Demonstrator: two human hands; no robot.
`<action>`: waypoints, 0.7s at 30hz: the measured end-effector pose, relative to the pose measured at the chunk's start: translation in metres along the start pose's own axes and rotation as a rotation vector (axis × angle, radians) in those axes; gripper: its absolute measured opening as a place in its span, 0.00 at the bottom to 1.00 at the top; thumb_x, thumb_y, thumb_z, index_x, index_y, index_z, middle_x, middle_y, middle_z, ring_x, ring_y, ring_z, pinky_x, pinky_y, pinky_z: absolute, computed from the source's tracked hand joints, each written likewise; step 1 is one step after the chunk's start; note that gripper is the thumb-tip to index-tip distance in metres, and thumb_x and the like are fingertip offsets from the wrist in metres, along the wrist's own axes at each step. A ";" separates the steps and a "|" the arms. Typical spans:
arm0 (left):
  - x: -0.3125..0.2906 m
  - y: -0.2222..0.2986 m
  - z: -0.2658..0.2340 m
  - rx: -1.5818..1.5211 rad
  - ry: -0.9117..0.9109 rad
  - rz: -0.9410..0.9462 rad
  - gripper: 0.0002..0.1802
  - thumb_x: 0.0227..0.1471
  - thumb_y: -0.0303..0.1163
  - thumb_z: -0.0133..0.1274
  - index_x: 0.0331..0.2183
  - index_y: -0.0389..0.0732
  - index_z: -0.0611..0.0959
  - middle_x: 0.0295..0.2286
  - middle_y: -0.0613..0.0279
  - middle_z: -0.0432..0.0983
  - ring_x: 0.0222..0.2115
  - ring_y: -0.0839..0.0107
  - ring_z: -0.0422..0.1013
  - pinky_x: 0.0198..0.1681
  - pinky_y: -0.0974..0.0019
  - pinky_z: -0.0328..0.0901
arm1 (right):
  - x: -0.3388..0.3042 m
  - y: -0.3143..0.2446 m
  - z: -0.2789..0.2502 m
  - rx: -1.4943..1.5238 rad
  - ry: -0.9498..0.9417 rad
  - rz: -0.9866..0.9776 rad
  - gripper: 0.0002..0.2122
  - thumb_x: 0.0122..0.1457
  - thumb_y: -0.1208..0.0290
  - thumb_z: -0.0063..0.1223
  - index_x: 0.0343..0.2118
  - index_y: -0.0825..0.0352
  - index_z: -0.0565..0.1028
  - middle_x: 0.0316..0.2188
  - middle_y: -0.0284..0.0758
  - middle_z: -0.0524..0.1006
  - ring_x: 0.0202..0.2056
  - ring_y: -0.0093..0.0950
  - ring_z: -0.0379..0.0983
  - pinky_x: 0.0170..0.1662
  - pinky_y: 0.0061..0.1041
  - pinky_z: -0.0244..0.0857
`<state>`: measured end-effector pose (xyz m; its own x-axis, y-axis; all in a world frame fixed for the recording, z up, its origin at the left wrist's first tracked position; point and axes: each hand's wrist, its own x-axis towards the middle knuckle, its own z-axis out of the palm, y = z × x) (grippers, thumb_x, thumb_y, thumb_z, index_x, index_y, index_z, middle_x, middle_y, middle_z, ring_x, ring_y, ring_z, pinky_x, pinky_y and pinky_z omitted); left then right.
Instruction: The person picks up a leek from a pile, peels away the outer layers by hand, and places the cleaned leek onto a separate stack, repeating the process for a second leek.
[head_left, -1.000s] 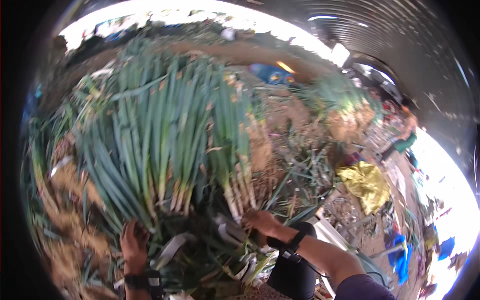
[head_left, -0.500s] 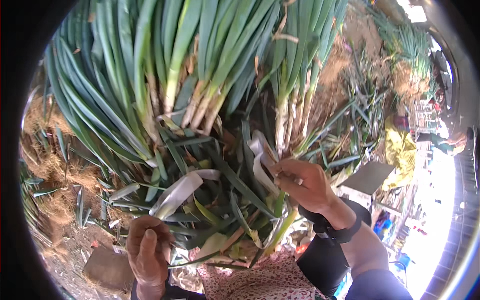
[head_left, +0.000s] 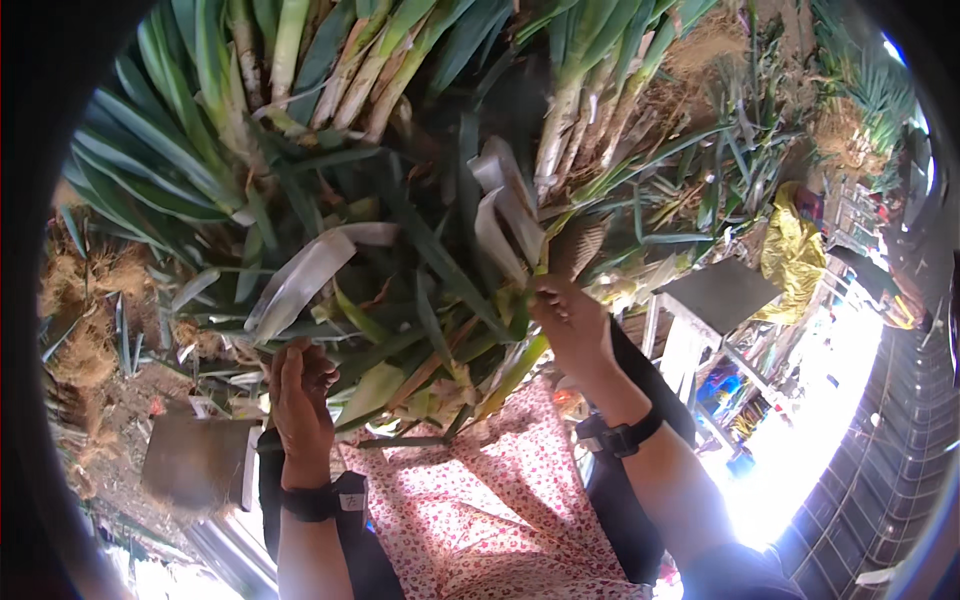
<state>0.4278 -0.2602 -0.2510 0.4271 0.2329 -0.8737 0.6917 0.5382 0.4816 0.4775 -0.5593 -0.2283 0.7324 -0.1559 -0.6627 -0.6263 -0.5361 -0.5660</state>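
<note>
Leeks (head_left: 352,78), green-topped, pale-stemmed, cropped at twelve o'clock; left hand (head_left: 303,398) and right hand (head_left: 578,325), fingers half-curled, hold unclear; brown ground (head_left: 112,418) at eight, dark gridded wall (head_left: 875,490) at four

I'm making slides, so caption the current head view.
Left hand and right hand at loose green leaves, floral cloth below, leek-like stalks beyond.

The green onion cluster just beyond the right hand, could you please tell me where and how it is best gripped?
Probably around the pale lower stalks, coming from the near side, where the right hand is closest. The stalks run side by side there, their pale ends toward the person, so they could be gathered together; higher up, the green leaves spread apart.
</note>
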 end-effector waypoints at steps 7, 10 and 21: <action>0.003 0.042 0.035 0.219 -0.129 0.342 0.14 0.55 0.38 0.40 0.36 0.38 0.73 0.28 0.60 0.70 0.27 0.73 0.67 0.31 0.70 0.63 | 0.032 -0.033 -0.011 -0.161 -0.031 -0.126 0.14 0.51 0.73 0.51 0.42 0.69 0.70 0.27 0.36 0.75 0.29 0.22 0.72 0.32 0.20 0.65; -0.002 0.075 0.043 0.310 -0.194 0.307 0.16 0.55 0.39 0.39 0.36 0.36 0.73 0.27 0.59 0.69 0.26 0.73 0.67 0.32 0.69 0.64 | 0.030 -0.074 -0.047 -0.037 0.051 -0.166 0.14 0.50 0.76 0.49 0.42 0.67 0.71 0.29 0.37 0.76 0.28 0.23 0.74 0.33 0.22 0.67; 0.080 0.050 -0.050 0.662 -0.397 0.879 0.24 0.56 0.35 0.39 0.53 0.37 0.61 0.51 0.57 0.61 0.48 0.63 0.62 0.52 0.60 0.57 | -0.027 -0.013 -0.026 -0.027 0.399 -0.611 0.16 0.50 0.60 0.49 0.39 0.65 0.71 0.30 0.44 0.75 0.32 0.41 0.72 0.33 0.36 0.65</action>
<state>0.4668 -0.1740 -0.3001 0.9806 -0.0177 -0.1954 0.1858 -0.2365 0.9537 0.4728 -0.5700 -0.1902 0.9940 -0.1096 -0.0001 -0.0710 -0.6439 -0.7618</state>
